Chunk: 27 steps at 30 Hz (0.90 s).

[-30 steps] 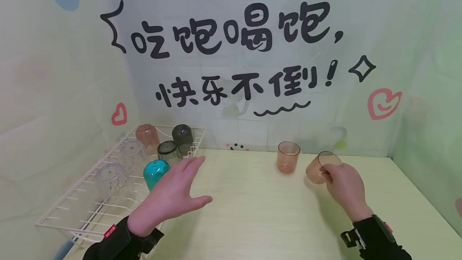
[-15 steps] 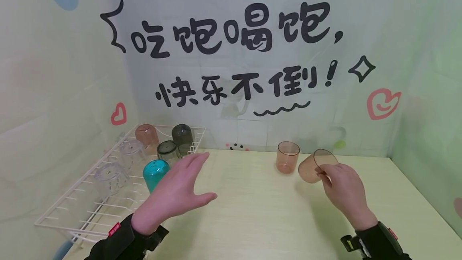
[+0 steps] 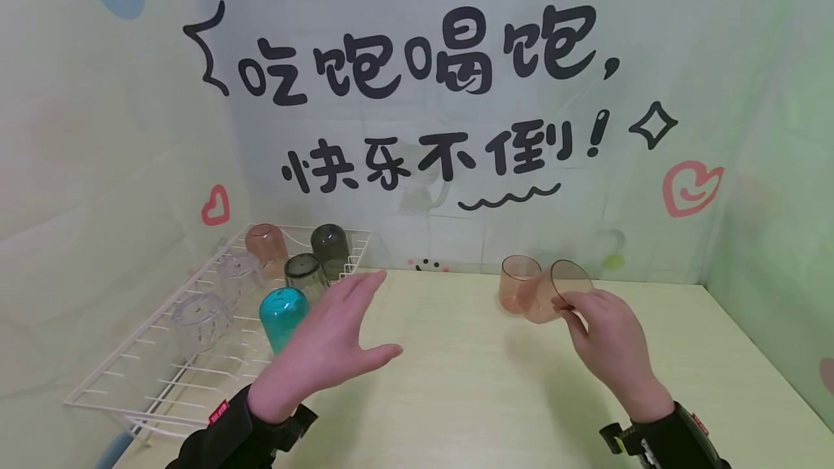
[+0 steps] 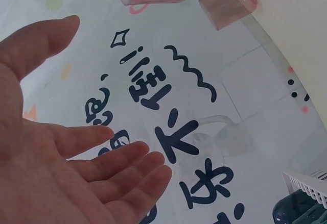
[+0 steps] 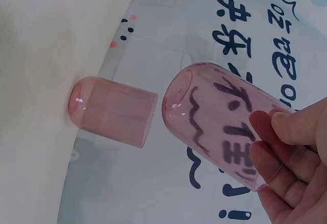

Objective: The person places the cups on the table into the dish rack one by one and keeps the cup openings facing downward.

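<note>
My right hand (image 3: 609, 346) pinches the rim of a clear pink cup (image 5: 219, 122) between thumb and fingers. This cup is tilted, its base pointing to the left, and it is off the table in the right wrist view. A second pink cup (image 5: 115, 112) stands upright on the table, just behind and left of the held one; in the head view the two overlap. My left hand (image 3: 326, 346) hangs in the air with fingers straight and thumb spread, holding nothing. Nearest to it is an upside-down teal cup (image 3: 283, 315), partly hidden behind the hand.
A white wire rack (image 3: 156, 422) lies along the left side of the table (image 3: 449, 389). Upside down on it stand several cups, among them a pink cup (image 3: 266, 244), a dark grey cup (image 3: 330, 246) and a clear cup (image 3: 200, 320). Printed cloth walls (image 3: 417, 165) enclose the back and sides.
My right hand has lifted the pink cup and carried it left, tilting it further, until it overlaps the standing one. The left hand has drifted slightly right.
</note>
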Each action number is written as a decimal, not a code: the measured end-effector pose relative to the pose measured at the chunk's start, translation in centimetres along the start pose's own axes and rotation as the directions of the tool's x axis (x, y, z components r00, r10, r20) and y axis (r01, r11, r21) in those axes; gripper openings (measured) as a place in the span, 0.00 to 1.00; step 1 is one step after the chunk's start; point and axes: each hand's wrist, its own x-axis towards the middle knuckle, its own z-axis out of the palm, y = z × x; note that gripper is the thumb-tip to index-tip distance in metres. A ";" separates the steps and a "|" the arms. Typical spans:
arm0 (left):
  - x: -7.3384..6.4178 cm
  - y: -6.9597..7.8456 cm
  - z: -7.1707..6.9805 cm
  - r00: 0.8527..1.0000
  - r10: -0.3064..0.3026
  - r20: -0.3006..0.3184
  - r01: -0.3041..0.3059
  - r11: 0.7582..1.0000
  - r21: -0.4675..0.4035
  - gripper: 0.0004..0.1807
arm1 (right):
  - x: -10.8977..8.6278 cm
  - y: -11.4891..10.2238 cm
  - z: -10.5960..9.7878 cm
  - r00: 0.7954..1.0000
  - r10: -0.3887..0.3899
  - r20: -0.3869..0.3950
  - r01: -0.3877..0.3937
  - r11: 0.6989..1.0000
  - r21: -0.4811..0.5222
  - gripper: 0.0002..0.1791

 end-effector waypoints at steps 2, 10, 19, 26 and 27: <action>0.1 0.1 0.0 1.000 -0.001 -0.005 0.001 1.000 -0.008 0.50 | 0.2 -0.4 -0.1 1.000 0.010 0.004 -0.010 1.000 0.018 0.12; 0.2 0.6 0.1 0.999 0.018 -0.036 -0.019 1.000 -0.024 0.50 | 0.8 -2.1 -0.4 1.000 0.028 0.005 -0.028 0.991 0.134 0.13; 0.4 1.3 0.3 0.998 0.026 -0.063 -0.029 0.998 -0.061 0.50 | 1.8 -4.2 -0.4 0.993 0.016 -0.114 0.013 0.967 0.254 0.17; 0.8 1.9 0.4 0.995 0.047 -0.087 -0.055 0.994 -0.091 0.49 | 2.2 -5.6 -0.5 0.991 0.043 -0.129 -0.003 0.956 0.295 0.16; 0.9 2.0 0.5 0.994 0.053 -0.093 -0.062 0.993 -0.097 0.49 | 2.3 -5.7 -0.4 0.990 0.050 -0.130 -0.008 0.952 0.306 0.16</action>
